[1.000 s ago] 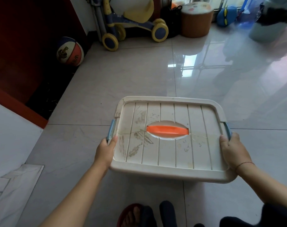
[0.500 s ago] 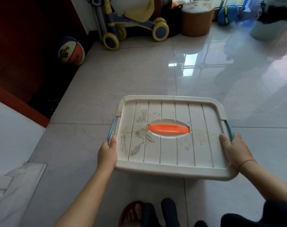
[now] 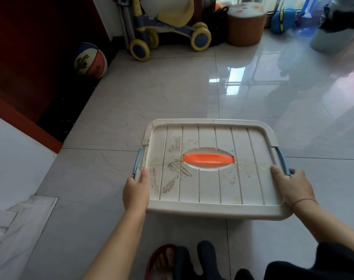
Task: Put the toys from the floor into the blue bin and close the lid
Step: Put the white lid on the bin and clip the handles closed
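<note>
The cream lid [image 3: 212, 190] covers the bin over the tiled floor [image 3: 172, 93], just ahead of your feet. The bin's body and its contents are hidden beneath. One orange handle [image 3: 208, 159] lies in the lid's centre recess, with a left latch [image 3: 137, 161] and a right latch [image 3: 282, 160], both blue. Your left hand [image 3: 135, 190] and right hand [image 3: 291, 184] each grip a side edge, thumbs on top and fingers tucked out of sight. One basketball [image 3: 90, 60] rests by the far wall.

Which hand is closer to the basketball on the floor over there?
Left. The left hand grips the left edge of the lid, the side toward the basketball. The right hand grips the opposite edge, with the lid between it and the ball.
</note>
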